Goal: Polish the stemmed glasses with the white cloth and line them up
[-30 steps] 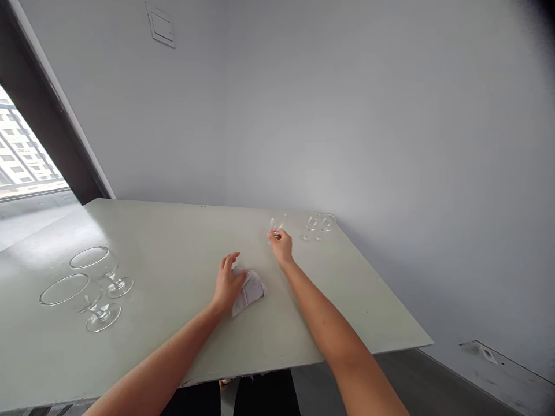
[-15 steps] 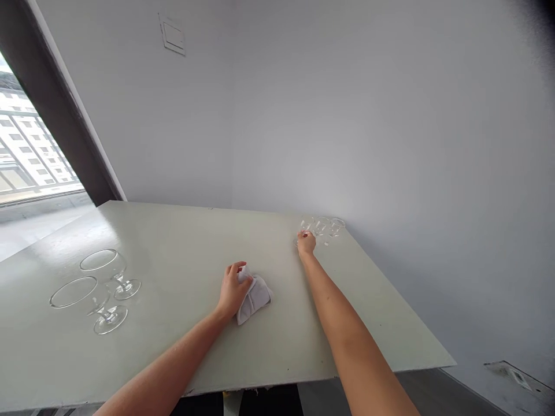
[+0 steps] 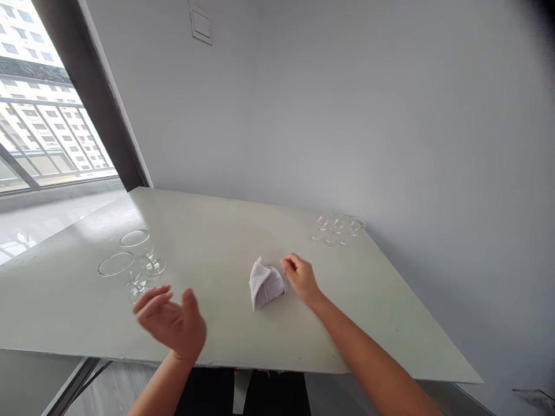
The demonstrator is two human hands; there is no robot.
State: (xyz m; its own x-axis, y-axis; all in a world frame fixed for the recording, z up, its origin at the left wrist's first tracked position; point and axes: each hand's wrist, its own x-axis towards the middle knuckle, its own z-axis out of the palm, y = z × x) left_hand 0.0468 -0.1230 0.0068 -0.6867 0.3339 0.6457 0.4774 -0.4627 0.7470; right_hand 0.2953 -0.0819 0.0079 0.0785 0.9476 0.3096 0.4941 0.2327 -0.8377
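A crumpled white cloth (image 3: 265, 283) lies on the pale green table (image 3: 217, 231). My right hand (image 3: 300, 278) rests just right of the cloth with its fingers curled and nothing visible in them. My left hand (image 3: 171, 322) hovers open over the table's near edge, fingers stretched toward two wide coupe glasses (image 3: 134, 260) at the left. Three small stemmed glasses (image 3: 337, 228) stand together at the far right corner by the wall.
A grey wall runs behind the table, with a switch plate (image 3: 200, 23) high up. A dark window frame (image 3: 93, 92) and a bright window lie at the left. The table's near edge (image 3: 260, 367) crosses the bottom of the view.
My right hand let go of a small glass beside the other two and drew back to the cloth. My left hand released the cloth and swung left, opening. The view shifted left.
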